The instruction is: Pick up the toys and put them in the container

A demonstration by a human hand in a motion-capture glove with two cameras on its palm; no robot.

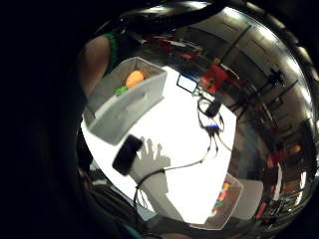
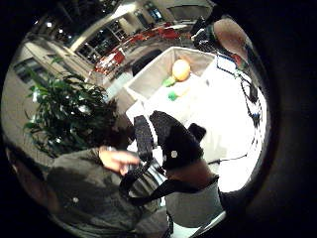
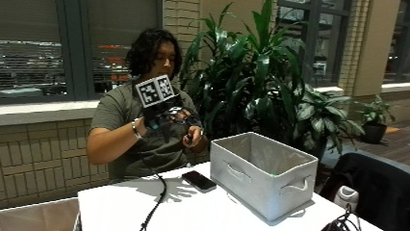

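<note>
While the hand (image 3: 168, 117) hovers, a phone (image 3: 198, 180) lies beside the container (image 3: 262, 173).

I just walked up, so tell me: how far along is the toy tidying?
Partly done, it seems. An orange toy and a green toy already lie inside the grey container. Nothing is in hand: the gloved right hand is raised at the person's chest, away from the table, with the bare hand beside it. More colourful toys wait in a second bin across the table.

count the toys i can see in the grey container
2: an orange ball and a green toy beside it, both inside the grey container. Its walls may hide others.
</note>
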